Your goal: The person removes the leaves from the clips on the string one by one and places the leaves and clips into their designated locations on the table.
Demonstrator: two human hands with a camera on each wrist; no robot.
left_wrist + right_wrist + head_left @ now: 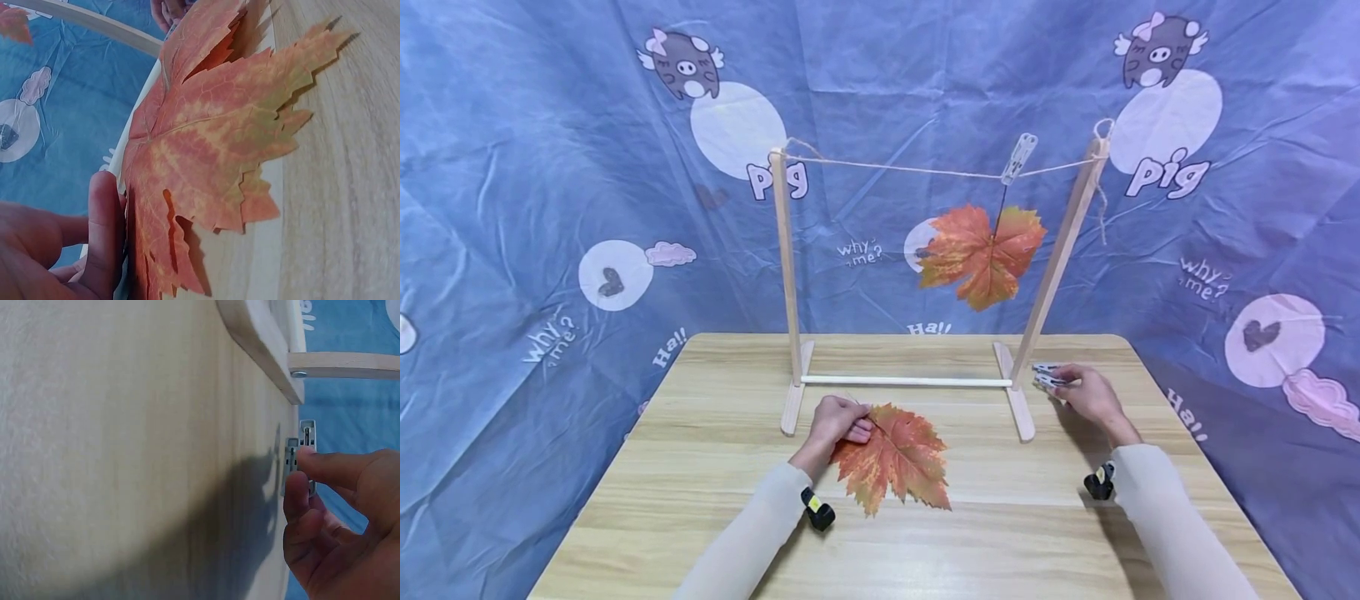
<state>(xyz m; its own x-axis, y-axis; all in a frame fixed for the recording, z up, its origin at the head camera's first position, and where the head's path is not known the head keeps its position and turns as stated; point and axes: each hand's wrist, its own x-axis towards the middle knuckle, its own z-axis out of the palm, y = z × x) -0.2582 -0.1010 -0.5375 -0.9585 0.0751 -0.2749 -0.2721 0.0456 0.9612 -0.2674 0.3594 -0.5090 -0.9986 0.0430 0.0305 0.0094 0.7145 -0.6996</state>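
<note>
An orange-red leaf (898, 454) lies low over the table, its stem end pinched by my left hand (838, 423); the left wrist view shows the leaf (200, 131) beside the curled fingers of the left hand (56, 250). To the right of the rack's foot, my right hand (1090, 396) has its thumb and fingertips at two grey clothespins (1048, 379). In the right wrist view the clothespins (292, 459) stand side by side, pinched by the right hand (350, 519). Another leaf (985, 254) hangs from a clothespin (1019, 158) on the string (910, 167).
A wooden rack with a left post (787, 267), a right post (1060, 267) and a white lower bar (910, 382) stands on the table (700, 500). Behind hangs a blue printed cloth (865, 83).
</note>
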